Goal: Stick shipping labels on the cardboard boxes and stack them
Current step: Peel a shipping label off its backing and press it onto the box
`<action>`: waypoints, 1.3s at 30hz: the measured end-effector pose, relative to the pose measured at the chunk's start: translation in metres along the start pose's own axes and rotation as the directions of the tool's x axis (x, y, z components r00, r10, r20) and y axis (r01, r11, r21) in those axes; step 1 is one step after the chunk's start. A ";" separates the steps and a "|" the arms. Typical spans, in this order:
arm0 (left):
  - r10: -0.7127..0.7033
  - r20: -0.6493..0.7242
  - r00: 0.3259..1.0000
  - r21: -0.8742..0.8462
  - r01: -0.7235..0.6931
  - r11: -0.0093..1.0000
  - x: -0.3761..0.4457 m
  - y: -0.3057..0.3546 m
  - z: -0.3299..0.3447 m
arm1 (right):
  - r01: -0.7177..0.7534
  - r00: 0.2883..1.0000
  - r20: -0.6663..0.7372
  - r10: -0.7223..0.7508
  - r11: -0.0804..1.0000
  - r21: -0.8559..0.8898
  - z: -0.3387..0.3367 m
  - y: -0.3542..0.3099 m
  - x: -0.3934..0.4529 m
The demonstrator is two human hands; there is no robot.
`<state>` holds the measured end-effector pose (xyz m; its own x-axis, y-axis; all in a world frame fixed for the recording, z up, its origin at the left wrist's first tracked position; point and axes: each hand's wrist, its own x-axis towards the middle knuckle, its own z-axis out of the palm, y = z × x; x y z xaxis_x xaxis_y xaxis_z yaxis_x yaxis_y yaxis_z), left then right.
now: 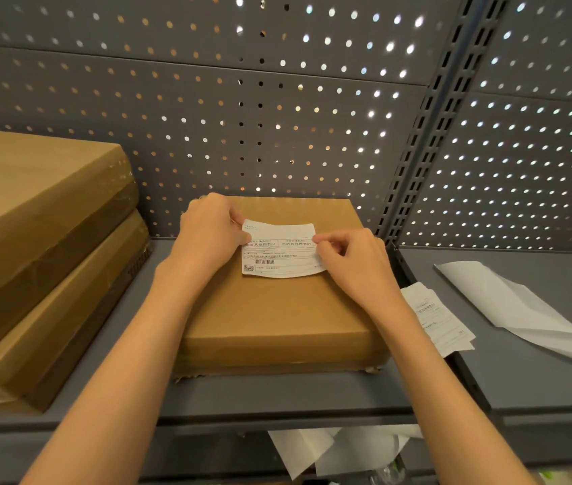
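Observation:
A flat cardboard box [277, 309] lies on the grey shelf [277, 397] in front of me. A white shipping label [279, 252] with a barcode sits over the far part of its top face. My left hand [209, 234] pinches the label's left edge. My right hand [351, 260] pinches its right edge. The label bows slightly between them, so I cannot tell how much of it touches the box. Two larger cardboard boxes [32, 239] are stacked at the left, the upper one tilted.
A small pile of further labels [435, 316] lies right of the box at the shelf joint. Peeled white backing paper [515, 306] lies on the right shelf section. More backing paper [330, 449] sits on the level below. A grey pegboard wall [277, 117] closes the back.

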<state>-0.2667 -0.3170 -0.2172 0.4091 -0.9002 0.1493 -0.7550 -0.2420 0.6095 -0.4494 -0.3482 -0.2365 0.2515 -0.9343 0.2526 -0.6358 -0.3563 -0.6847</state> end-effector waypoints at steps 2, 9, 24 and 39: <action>0.014 -0.040 0.999 0.042 -0.013 0.999 -0.001 -0.001 0.001 | 0.002 1.000 -0.004 -0.002 1.000 -0.004 0.000 0.000 0.000; 0.054 -0.159 0.986 0.166 -0.028 0.986 -0.008 -0.009 -0.007 | 0.030 1.000 -0.008 -0.030 1.000 -0.010 -0.001 0.000 -0.001; 0.387 0.103 0.916 0.179 -0.400 0.899 -0.029 0.007 0.032 | 0.325 0.906 0.333 -0.263 0.935 -0.145 0.018 -0.024 0.006; 0.244 0.193 0.950 0.268 -0.291 0.918 -0.029 -0.004 0.026 | 0.225 0.934 0.344 -0.094 0.903 -0.366 0.004 -0.002 0.005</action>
<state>-0.2890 -0.2995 -0.2440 0.1052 -0.9845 0.1405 -0.9498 -0.0576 0.3076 -0.4441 -0.3523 -0.2363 0.5459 -0.8354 0.0648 -0.7842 -0.5366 -0.3115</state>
